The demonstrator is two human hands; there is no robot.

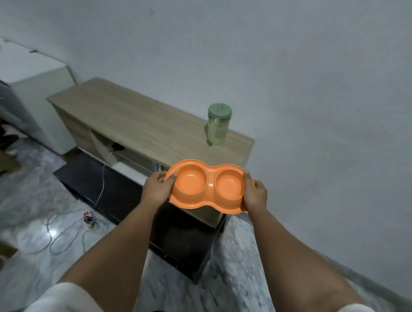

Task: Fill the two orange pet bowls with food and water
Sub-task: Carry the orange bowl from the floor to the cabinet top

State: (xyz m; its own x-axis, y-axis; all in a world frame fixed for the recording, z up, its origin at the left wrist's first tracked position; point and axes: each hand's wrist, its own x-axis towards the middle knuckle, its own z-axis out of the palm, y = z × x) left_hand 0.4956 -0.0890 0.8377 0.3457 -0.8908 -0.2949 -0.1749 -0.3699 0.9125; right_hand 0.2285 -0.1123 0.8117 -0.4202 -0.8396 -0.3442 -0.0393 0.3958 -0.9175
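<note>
Step in hand looks like setup: double orange pet bowl (208, 186) carried level over the near corner of the wooden cabinet (129, 116), both wells empty. Left hand (158, 186) and right hand (256, 192) each grip an end rim, fingers curled. One green-lidded jar (218, 124) stands behind the bowl. Next, likely: set it down flat.

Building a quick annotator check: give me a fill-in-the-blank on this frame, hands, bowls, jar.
1. The orange double bowl is held by ____ hands, the left hand and right hand at opposite ends.
2. Both wells of the bowl are ____.
3. The green-lidded jar stands on the ____ cabinet.
4. The jar's lid is ____.

Missing words: two; empty; wooden; on
</note>
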